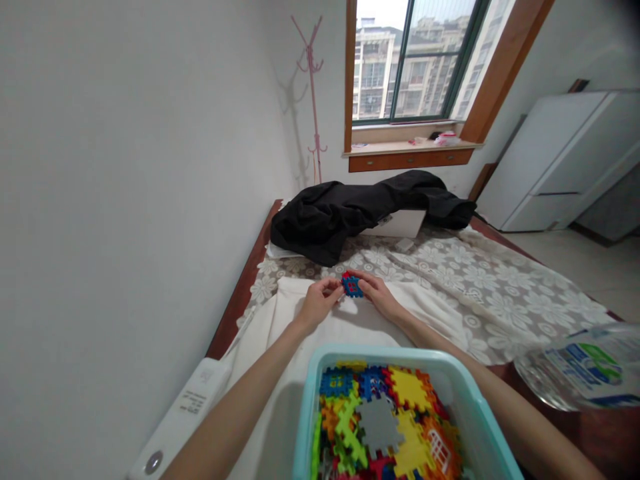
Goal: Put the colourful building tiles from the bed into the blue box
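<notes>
My left hand (320, 300) and my right hand (376, 292) meet over a white cloth (350, 327) and together pinch a small cluster of interlocking toy tiles (352, 285), blue with some red. Both sets of fingers grip its sides. Close to me stands a light teal plastic bin (310, 393) filled with several more toothed tiles (385, 420) in yellow, blue, green, orange, grey and red.
A lace-patterned cover (450, 273) lies over the wooden surface. A black garment (350, 207) is heaped at the far end over a white box (400, 223). A white device (185, 407) lies at left, a plastic water bottle (580, 373) at right. White wall on the left.
</notes>
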Demonstrator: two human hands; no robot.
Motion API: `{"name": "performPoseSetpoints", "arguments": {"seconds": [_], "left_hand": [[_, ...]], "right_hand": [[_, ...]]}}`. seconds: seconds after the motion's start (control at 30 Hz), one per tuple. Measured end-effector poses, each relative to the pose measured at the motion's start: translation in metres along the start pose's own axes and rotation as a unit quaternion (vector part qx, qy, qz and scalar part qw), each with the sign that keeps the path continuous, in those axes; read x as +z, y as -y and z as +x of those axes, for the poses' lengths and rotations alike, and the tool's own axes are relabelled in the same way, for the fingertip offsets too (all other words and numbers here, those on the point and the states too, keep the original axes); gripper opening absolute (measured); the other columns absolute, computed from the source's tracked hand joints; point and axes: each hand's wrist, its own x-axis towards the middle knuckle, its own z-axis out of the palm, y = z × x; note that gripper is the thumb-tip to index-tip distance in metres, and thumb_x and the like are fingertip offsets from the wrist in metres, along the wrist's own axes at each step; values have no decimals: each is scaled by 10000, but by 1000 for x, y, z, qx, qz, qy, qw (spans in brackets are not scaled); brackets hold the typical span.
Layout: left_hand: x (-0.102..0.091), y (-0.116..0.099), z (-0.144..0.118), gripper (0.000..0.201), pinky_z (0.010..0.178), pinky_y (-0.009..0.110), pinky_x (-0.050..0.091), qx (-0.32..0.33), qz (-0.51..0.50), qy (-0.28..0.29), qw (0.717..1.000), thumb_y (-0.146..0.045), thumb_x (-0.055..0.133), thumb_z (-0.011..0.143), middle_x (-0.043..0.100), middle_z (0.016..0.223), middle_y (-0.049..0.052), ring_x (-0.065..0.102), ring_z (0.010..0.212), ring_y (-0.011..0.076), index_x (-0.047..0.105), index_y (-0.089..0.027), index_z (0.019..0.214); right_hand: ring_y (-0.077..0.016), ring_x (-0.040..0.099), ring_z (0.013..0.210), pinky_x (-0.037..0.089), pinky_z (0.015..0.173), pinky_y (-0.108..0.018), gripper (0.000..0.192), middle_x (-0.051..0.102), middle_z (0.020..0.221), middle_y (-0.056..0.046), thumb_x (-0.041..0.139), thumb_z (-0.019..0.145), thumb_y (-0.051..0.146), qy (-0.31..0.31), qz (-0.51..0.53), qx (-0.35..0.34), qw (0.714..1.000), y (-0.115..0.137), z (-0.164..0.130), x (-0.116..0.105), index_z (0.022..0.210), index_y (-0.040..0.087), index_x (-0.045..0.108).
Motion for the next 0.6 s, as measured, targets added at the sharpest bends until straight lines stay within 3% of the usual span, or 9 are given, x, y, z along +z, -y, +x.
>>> {"name": "performPoseSetpoints", "arguments": {"seconds": [0.17,0.6], "left_hand": [[0,-1,-1,306,605,254,504,2,4,0,1000,-458,781,827,729,759,26,637,625,152,744,-161,894],[-1,0,2,371,620,269,523,-6,-16,-6,1000,-499,818,791,764,784,46,654,629,163,781,-145,898]], "right_hand": [[-331,693,1146,493,1083,-543,614,756,1270,-98,717,880,653,11,-2,6,1000,-2,1,-2,1322,227,728],[-272,716,1047,542,1005,-459,555,759,1238,-97,678,924,632,-1,16,14,1000,-7,1,-3,1308,234,732]]}}
